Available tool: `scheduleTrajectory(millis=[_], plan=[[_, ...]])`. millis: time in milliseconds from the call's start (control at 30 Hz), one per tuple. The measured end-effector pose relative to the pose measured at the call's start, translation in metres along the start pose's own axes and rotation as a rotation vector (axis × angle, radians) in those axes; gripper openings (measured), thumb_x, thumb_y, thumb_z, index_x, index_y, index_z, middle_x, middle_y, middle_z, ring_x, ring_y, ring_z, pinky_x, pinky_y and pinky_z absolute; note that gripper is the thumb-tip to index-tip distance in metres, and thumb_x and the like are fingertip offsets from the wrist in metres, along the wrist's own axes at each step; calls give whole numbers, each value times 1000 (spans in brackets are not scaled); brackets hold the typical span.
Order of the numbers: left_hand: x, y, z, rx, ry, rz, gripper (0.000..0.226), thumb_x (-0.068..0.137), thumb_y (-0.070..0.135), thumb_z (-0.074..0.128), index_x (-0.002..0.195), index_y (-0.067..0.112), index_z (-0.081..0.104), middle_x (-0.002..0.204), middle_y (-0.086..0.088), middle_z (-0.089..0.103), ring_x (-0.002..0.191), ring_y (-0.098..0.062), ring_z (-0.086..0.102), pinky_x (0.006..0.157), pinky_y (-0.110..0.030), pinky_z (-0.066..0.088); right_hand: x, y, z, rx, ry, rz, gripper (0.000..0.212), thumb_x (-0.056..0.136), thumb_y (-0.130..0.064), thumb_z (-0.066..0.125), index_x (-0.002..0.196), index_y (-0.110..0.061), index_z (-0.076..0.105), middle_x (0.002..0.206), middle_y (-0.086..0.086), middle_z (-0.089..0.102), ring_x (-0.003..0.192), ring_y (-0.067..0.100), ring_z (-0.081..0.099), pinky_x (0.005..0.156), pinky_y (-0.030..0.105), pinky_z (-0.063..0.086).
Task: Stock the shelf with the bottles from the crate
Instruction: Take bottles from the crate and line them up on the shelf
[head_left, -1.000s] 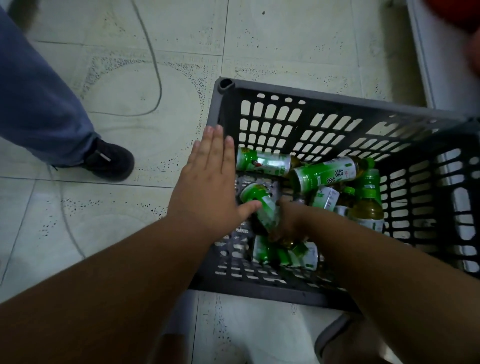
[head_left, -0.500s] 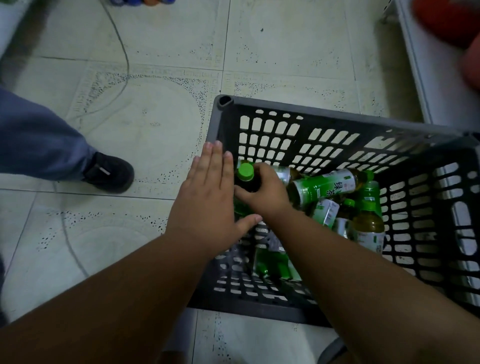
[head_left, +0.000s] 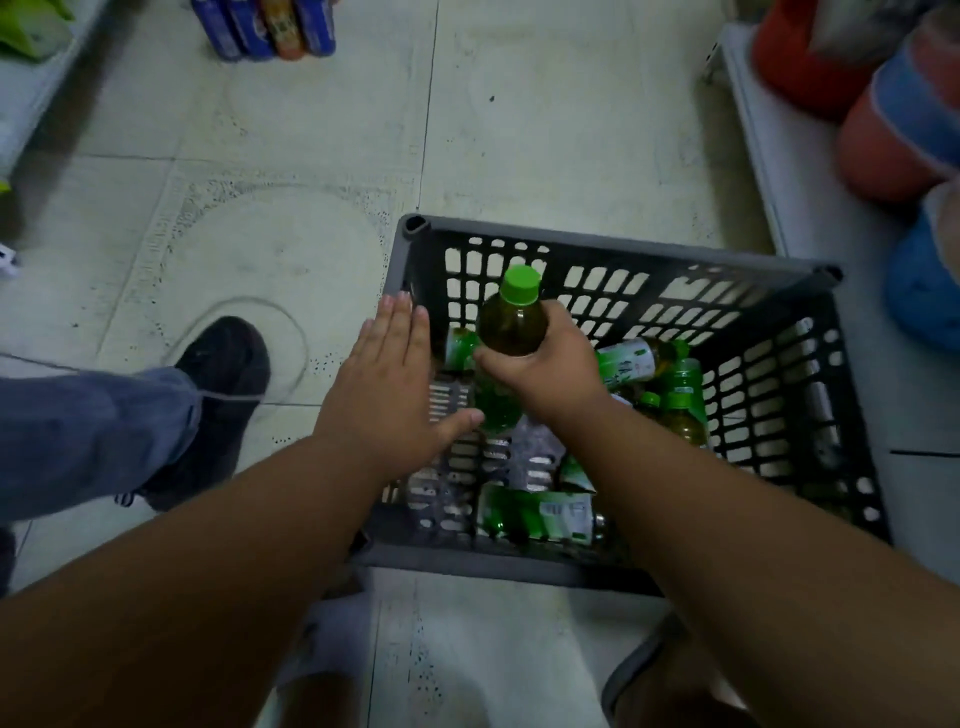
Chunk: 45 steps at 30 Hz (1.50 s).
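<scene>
R hand has its grip wrapped round a green-tea bottle, thumb across the near side, bottle roughly upright w/ green cap pointing up and away from me, lifted above the others. L hand is flat, fingers straight, grip wide and holding nothing, over the crate's left edge; can't tell if it's pressing the rim. Black crate sits on the tiled floor, more bottles lying on their sides inside, a couple standing at right. White shelf lies up and to the right of the held bottle, so I judge the R arm is the one to carry it. Shelf is cut off by the frame edge; free slots not visible. Held bottle's label hidden by my fingers.
</scene>
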<state>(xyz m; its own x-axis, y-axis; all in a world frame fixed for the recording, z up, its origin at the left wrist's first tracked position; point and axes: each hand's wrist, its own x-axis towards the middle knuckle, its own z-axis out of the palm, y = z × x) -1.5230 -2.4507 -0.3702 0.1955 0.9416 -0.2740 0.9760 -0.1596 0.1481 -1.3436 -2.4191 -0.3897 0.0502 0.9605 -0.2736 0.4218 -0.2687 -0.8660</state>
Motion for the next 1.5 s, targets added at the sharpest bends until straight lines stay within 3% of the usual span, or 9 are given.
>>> scheduleTrajectory(millis=[133, 367, 467, 600, 733, 900, 1100, 1300, 1500], plan=[[-27, 32, -43, -228, 67, 91, 116, 81, 75, 53, 158, 13, -7, 166, -4, -10, 152, -16, -10, 124, -39, 9, -40, -52, -53, 76, 106, -99, 58, 67, -39, 90, 114, -25, 59, 97, -10, 69, 89, 5, 68, 82, 33, 59], [-104, 113, -130, -505, 138, 188, 117, 65, 80, 61, 159, 33, 10, 165, 7, 20, 149, -15, 21, 119, -45, 28, -150, -134, -155, 120, 269, -302, 54, 68, -43, 89, 109, -22, 61, 93, -8, 71, 83, 2, 68, 74, 21, 55], [-136, 152, -151, -599, 201, 250, 109, 71, 68, 71, 157, 31, 17, 162, 6, 26, 146, -13, 26, 116, -36, 27, -202, -150, -193, 189, 348, -358, 49, 71, -39, 88, 107, -17, 63, 91, -7, 72, 80, 0, 69, 68, 17, 52], [-173, 201, -165, -704, 195, 418, 109, 68, 67, 75, 156, 27, 24, 157, 6, 36, 141, -11, 35, 114, -38, 33, -267, -157, -232, 278, 432, -380, 54, 70, -38, 86, 112, -12, 64, 97, 0, 73, 89, 10, 72, 81, 30, 57], [-203, 251, -171, -796, 150, 576, 101, 70, 56, 80, 153, 27, 30, 152, 8, 41, 136, -7, 39, 107, -28, 34, -331, -153, -262, 346, 595, -373, 63, 64, -33, 88, 117, -12, 59, 101, 5, 73, 93, 19, 73, 87, 43, 59], [-235, 318, -177, -848, 6, 781, 89, 68, 57, 81, 143, 38, 39, 144, 11, 47, 131, -6, 42, 111, -39, 38, -407, -144, -304, 313, 877, -327, 68, 61, -35, 91, 117, -15, 57, 99, -1, 72, 92, 14, 72, 88, 45, 59], [-244, 416, -165, -767, -167, 1008, 93, 67, 56, 81, 147, 34, 39, 143, 15, 48, 131, -5, 44, 109, -41, 41, -463, -101, -362, 321, 1098, -221, 73, 55, -48, 88, 118, -28, 57, 103, -5, 74, 96, 16, 73, 89, 48, 59], [-229, 530, -129, -529, -186, 1227, 95, 71, 60, 78, 149, 33, 33, 151, 12, 40, 135, -6, 38, 102, -26, 34, -488, -36, -429, 329, 1297, -89, 65, 56, -42, 90, 110, -32, 55, 97, -7, 73, 88, 13, 73, 84, 48, 61], [-201, 644, -96, -136, -154, 1366, 116, 68, 80, 65, 158, 28, 14, 164, 6, 21, 149, -15, 22, 117, -34, 23, -491, 36, -496, 306, 1459, 12, 63, 57, -36, 91, 108, -29, 55, 98, -1, 70, 90, 18, 71, 79, 49, 62]])
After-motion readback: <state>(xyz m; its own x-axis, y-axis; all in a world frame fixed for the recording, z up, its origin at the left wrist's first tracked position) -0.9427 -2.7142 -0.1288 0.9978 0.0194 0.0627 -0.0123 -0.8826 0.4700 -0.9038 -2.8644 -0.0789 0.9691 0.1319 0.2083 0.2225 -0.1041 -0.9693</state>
